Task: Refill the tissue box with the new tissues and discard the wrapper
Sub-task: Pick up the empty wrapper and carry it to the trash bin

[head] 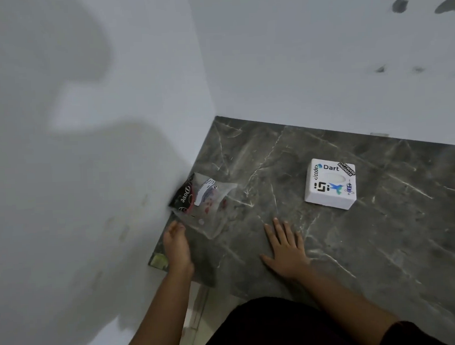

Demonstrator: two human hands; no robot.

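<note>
A white square tissue box point(330, 183) covered in stickers sits on the dark marble counter point(380, 231), toward the right. A clear plastic tissue wrapper point(205, 202) with a black and red label lies at the counter's left edge, against the wall. My left hand point(176, 246) is at the wrapper's near corner, fingers curled and blurred; whether it grips the plastic is unclear. Flat on the counter between wrapper and box rests my right hand point(286, 249), fingers spread and holding nothing.
White walls point(90, 152) meet in a corner right behind and left of the counter. The counter's left front corner point(158, 261) shows a chipped, pale patch. My dark clothing fills the bottom of the view.
</note>
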